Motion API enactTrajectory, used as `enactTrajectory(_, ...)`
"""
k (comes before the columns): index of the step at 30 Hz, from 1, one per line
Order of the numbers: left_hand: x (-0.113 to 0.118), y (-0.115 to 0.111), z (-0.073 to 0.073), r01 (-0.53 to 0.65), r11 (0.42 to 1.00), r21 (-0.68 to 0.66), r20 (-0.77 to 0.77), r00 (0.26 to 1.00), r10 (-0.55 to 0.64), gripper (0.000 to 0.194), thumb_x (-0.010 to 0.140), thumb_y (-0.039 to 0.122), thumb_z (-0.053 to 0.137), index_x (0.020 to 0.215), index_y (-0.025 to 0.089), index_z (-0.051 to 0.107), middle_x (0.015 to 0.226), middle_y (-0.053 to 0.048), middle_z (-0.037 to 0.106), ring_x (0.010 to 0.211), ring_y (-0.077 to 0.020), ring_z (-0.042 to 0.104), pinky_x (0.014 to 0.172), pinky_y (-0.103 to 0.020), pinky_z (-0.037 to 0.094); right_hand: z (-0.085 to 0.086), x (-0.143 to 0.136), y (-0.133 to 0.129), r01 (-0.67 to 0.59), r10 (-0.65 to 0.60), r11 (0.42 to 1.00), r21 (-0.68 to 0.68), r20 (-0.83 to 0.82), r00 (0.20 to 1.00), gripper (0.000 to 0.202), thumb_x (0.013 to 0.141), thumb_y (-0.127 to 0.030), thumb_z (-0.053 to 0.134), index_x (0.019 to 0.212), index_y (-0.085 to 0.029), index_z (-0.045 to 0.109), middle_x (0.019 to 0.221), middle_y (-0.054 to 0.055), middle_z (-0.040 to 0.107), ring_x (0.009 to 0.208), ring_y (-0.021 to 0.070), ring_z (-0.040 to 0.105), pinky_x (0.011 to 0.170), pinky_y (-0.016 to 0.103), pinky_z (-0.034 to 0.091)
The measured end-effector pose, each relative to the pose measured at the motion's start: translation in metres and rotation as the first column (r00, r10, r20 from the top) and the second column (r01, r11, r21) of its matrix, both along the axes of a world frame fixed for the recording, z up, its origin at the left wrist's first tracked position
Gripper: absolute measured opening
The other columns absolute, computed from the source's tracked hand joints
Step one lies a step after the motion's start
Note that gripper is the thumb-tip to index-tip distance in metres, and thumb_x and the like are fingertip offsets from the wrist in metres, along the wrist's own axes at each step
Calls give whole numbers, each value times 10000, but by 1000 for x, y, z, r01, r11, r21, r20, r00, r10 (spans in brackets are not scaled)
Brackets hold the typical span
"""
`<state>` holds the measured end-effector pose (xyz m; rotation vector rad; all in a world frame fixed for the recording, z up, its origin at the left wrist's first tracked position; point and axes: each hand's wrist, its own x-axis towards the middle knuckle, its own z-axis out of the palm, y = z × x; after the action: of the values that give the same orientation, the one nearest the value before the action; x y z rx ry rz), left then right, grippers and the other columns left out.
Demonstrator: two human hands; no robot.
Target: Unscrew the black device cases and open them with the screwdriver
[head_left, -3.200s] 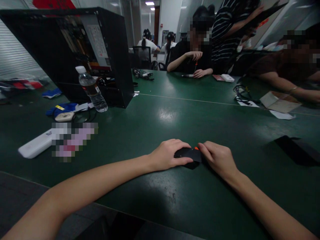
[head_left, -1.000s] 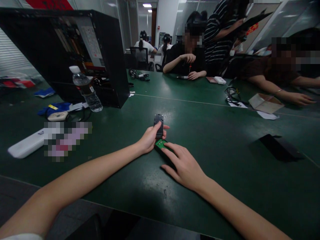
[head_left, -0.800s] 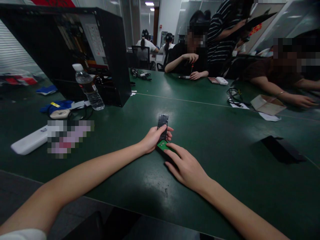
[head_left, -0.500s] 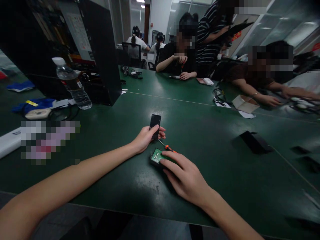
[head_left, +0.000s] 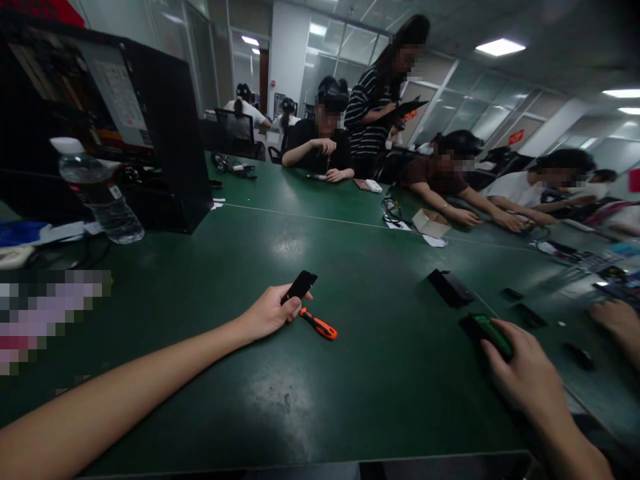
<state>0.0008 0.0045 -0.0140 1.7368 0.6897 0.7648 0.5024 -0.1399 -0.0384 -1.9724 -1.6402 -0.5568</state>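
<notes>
My left hand (head_left: 273,312) is closed around a flat black rectangular cover (head_left: 300,287), thumb on its face, just above the green table. Close by its fingers lies a screwdriver (head_left: 320,325) with an orange and black handle; its shaft is hidden. Off to the right, my right hand (head_left: 525,357) grips a small dark case with a green circuit board (head_left: 493,335) in it, fingers along its sides. That hand is slightly blurred, and I cannot tell whether the case touches the table.
A black box-shaped part (head_left: 450,288) and smaller dark pieces (head_left: 530,315) lie at the right. A water bottle (head_left: 100,193) stands by a black computer case (head_left: 165,133) at left. Across the table (head_left: 280,233) are a cardboard box (head_left: 431,223), cables and several people.
My right hand has carried the circuit board far to the right, away from the screwdriver. My left hand has tilted the black cover. The view has swung right.
</notes>
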Motion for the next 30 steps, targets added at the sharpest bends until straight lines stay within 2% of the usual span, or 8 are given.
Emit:
enactTrajectory(4, -1, -3, 6, 60, 992, 109, -111, 993, -48, 801, 966, 771, 174, 1093, 139, 649, 660, 16, 508, 592, -144, 477, 608, -271, 375, 14, -45, 8, 15, -19, 999, 34, 109, 994, 556, 949, -551, 444, 1314, -159, 593, 1405, 256, 533, 1243, 471, 559, 983, 672, 474)
enactTrajectory(6, 0, -6, 9, 66, 982, 175, -220, 975, -26, 628, 1039, 634, 234, 1172, 166, 631, 664, 23, 527, 602, -144, 505, 618, -267, 369, 31, -106, 17, -227, 225, 972, 54, 40, 974, 533, 980, -458, 499, 1433, -179, 486, 1447, 226, 511, 1323, 392, 530, 1070, 591, 471)
enactTrajectory(9, 1, -10, 11, 99, 958, 268, -335, 942, -4, 431, 1042, 496, 408, 1306, 191, 558, 696, 31, 570, 623, -147, 544, 620, -261, 374, 55, -201, 39, -598, 600, 794, -107, -25, 800, 619, 985, -417, 547, 1538, -214, 355, 1535, 192, 445, 1390, 322, 490, 1078, 520, 507)
enactTrajectory(12, 2, -14, 8, 117, 939, 322, -328, 945, -5, 400, 1019, 430, 479, 1335, 186, 501, 771, 17, 622, 686, -155, 587, 650, -262, 415, 64, -261, 68, -780, 793, 588, -215, -36, 608, 428, 1010, -388, 517, 1392, -199, 552, 1446, 188, 545, 1275, 295, 592, 1019, 459, 554)
enactTrajectory(16, 2, -13, 6, 8, 942, 335, -278, 956, 91, 352, 1014, 385, 494, 1297, 176, 500, 830, -5, 662, 740, -164, 628, 696, -278, 467, 49, -278, 103, -873, 879, 435, -222, -106, 465, 294, 1045, -280, 435, 1147, -162, 684, 1167, 156, 706, 982, 224, 711, 838, 358, 604)
enactTrajectory(20, -15, -2, 23, -96, 886, 454, -322, 909, 263, 404, 980, 348, 551, 1339, 165, 521, 1121, -93, 706, 916, -203, 673, 810, -330, 524, 25, -260, 118, -869, 826, 487, -83, -279, 490, 276, 1039, -277, 454, 1163, -207, 691, 1042, 92, 757, 916, 194, 728, 825, 329, 594)
enactTrajectory(25, -104, 5, 62, -238, 716, 656, -374, 722, 582, 378, 1007, 391, 474, 1273, 170, 626, 1214, -106, 689, 1042, -235, 660, 955, -388, 524, 18, -247, 117, -823, 745, 567, -40, -400, 533, 269, 1032, -295, 463, 1122, -200, 698, 1022, 89, 761, 896, 203, 726, 821, 343, 586)
enactTrajectory(30, -254, -11, 78, -243, 589, 771, -536, 254, 805, 489, 986, 413, 395, 1269, 92, 631, 1320, -153, 624, 1166, -275, 589, 1064, -467, 458, 21, -255, 118, -848, 745, 525, -65, -446, 495, 256, 1030, -295, 465, 1099, -198, 691, 1041, 83, 751, 916, 199, 708, 835, 342, 563)
